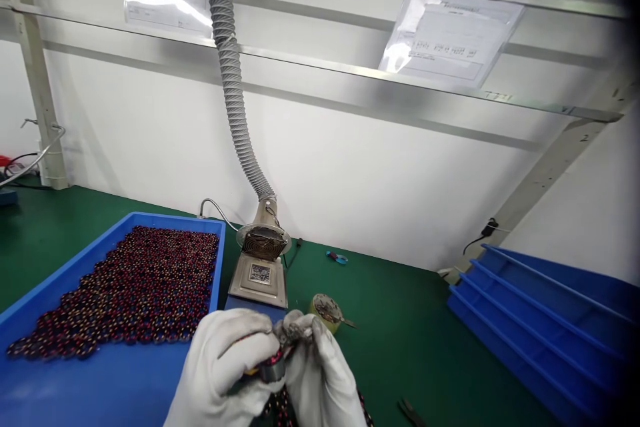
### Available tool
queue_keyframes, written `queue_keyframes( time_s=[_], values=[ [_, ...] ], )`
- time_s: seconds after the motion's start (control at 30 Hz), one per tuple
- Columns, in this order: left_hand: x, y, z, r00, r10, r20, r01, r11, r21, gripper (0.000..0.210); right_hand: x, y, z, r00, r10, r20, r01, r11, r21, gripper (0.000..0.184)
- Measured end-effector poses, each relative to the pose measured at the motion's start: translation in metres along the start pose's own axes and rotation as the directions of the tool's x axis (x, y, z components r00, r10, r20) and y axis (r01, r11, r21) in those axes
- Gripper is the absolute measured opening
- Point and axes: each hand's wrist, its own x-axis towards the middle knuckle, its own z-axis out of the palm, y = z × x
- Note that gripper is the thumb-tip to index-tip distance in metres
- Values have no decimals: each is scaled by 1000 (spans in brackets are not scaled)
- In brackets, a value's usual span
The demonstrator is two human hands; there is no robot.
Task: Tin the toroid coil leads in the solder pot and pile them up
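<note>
— What is the white-gloved left hand (pixel 225 363) doing?
— Its fingers are bending almost closed, and they are gripping a small dark part (pixel 273 368) with some red on it.
— And the right hand (pixel 323 370)?
— It is facing the left one, also white-gloved, and its dark-stained fingertips are bending together just beside the part. I cannot tell if they are pinching something, because the fingers are hiding this place.
— Where exactly is the part sitting?
— It is sitting between the two hands, at the lower middle of the view. Below them, some dark speckled pieces (pixel 283 407) are showing.
— What is standing nearby?
— Just beyond the right hand, a round container (pixel 330 327) is standing. Farther back, a metal device (pixel 257 280) is standing under a grey hose (pixel 233 80). To the left, a blue tray (pixel 115 387) is holding very many red-and-gold-dotted pieces (pixel 160 287).
— And farther away?
— A small red-and-blue tool (pixel 337 257) is lying on the green table (pixel 395 340). Several blue trays (pixel 530 320) are leaning at the right, and two printed sheets are hanging above.
</note>
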Motion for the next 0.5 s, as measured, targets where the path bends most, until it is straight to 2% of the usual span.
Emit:
queue_keyframes(
  time_s=[0.1, 0.2, 0.27, 0.33, 0.5],
  values=[
    [-5, -3, -3, 999, -8, -52, 12, 997, 72, 24, -4, 3, 5, 993, -113, -25, 106, 974, -198, 21],
    [-6, -2, -6, 997, 6, -75, 3, 992, 125, 25, -12, 3, 14, 996, -89, -11, 81, 940, -332, 26],
    [-4, 0, -8, 998, 11, -69, -2, 993, 122, 24, -16, 1, 19, 996, -84, 15, 84, 930, -357, 24],
    [-1, 4, -9, 999, -18, -43, 20, 999, 49, 21, -16, 0, 20, 994, -89, 61, 105, 937, -333, 22],
    [5, 10, -6, 983, -144, 113, 165, 966, -200, 14, -13, -4, 9, 988, -98, 122, 128, 954, -273, 15]
  ],
)
